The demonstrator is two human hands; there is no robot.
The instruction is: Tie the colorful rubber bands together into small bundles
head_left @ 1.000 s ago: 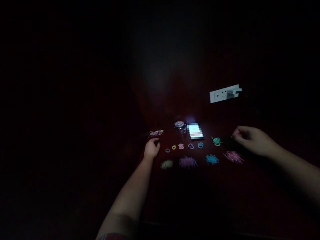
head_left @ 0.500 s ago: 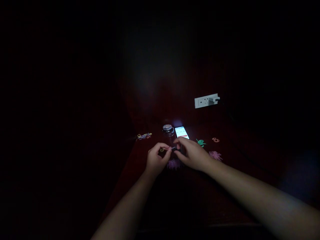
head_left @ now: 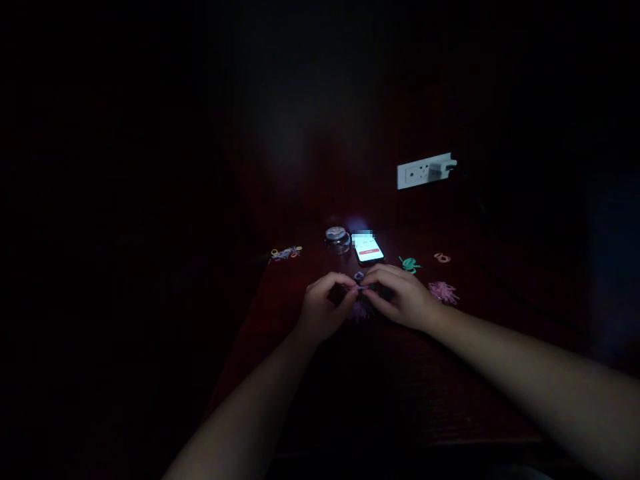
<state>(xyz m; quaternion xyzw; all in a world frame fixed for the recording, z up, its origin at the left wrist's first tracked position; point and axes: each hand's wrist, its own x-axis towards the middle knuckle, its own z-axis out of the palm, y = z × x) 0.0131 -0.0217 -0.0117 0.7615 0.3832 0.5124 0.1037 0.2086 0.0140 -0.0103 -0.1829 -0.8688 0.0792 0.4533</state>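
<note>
The left hand (head_left: 323, 310) and right hand (head_left: 404, 297) almost meet over the table (head_left: 440, 373). Each has a thumb and finger pinched together on a small thin band (head_left: 361, 288), which sits between the fingertips. It is too dark to tell its shape well. From the band, a purple pile (head_left: 360, 311) lies at 6 o'clock, a bright phone (head_left: 370, 252) at 12, a round jar (head_left: 339, 243) at 11, green bands (head_left: 410, 265) at 2, and a pink pile (head_left: 443, 292) at 3. A mixed pile (head_left: 287, 253) lies at 10.
</note>
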